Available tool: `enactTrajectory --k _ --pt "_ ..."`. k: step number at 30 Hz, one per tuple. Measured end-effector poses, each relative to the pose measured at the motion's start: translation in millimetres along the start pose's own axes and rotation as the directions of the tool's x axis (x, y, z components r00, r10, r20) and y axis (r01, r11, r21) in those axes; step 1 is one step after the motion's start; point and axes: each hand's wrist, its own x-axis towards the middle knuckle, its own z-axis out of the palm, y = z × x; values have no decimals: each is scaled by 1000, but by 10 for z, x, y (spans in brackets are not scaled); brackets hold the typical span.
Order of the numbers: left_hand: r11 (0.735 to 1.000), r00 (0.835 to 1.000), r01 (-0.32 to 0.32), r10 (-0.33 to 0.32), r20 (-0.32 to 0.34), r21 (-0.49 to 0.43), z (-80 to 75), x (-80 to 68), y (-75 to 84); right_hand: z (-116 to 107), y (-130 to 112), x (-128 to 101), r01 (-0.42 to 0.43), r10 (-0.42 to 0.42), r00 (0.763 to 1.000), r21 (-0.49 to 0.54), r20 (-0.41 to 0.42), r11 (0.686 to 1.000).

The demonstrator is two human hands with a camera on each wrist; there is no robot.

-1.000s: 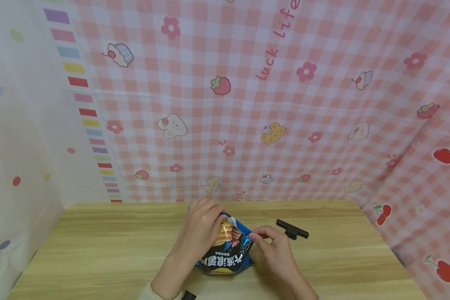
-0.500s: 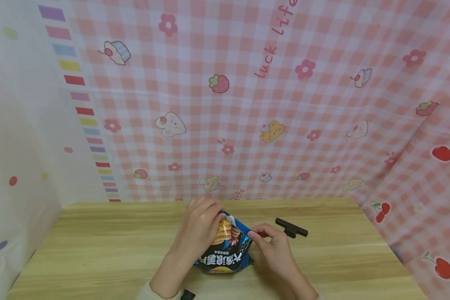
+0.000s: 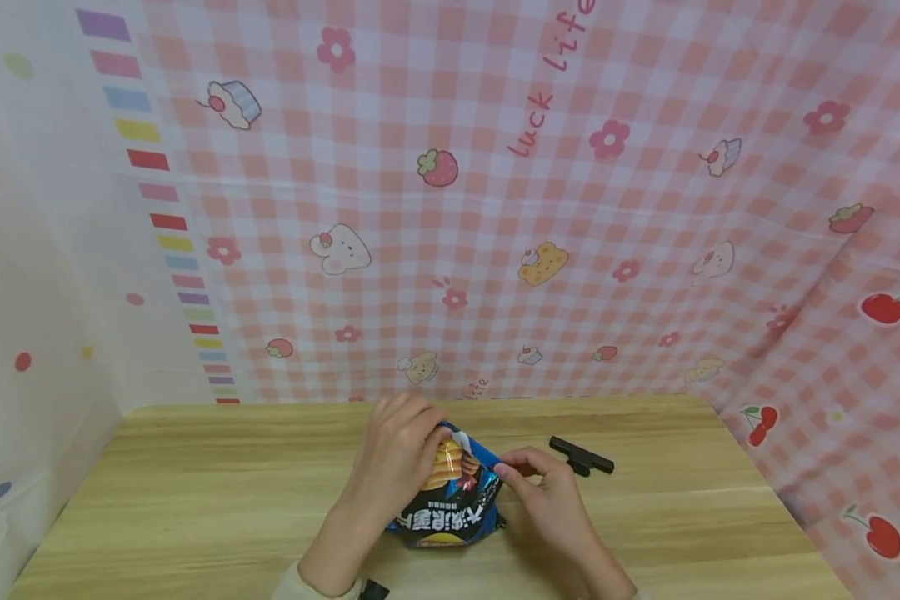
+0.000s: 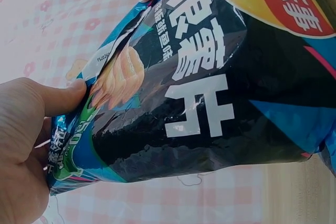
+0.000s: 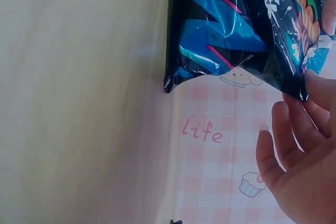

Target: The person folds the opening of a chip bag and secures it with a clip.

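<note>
A black and blue bag of potato chips stands on the wooden table with its top edge folded over. My left hand grips the folded top at its left side; in the left wrist view the thumb of that hand presses on the fold while the fingers go behind the bag. At the other end of the fold, my right hand pinches the corner between thumb and index finger. The right wrist view shows this hand with its other fingers loosely bent beside the bag.
A black bag clip lies on the wooden table, behind and to the right of the right hand. A pink checked cloth hangs at the table's back edge, and a white dotted one covers the left side.
The hands and the bag hold almost the same pose throughout. The head view has shifted very slightly.
</note>
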Motion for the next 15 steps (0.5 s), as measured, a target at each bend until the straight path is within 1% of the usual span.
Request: enactTrajectory --k 4,7,10,14,15 --pt "1000 1000 -2 2 -6 2 -6 1 -4 -47 -7 12 59 -59 998 -18 7 998" --pt "1000 1000 1 -1 -8 -6 -4 0 -3 -116 4 48 136 -136 991 -78 4 988" --pt "1000 1000 3 -3 -9 -11 0 -2 -2 -214 24 99 192 -193 981 -162 7 968" --pt "1000 1000 -1 1 -9 1 -1 -4 -2 -356 74 166 217 -218 976 -279 27 935" --pt "1000 1000 -2 2 -9 5 -2 -3 -3 -393 102 183 236 -237 971 -306 36 922"
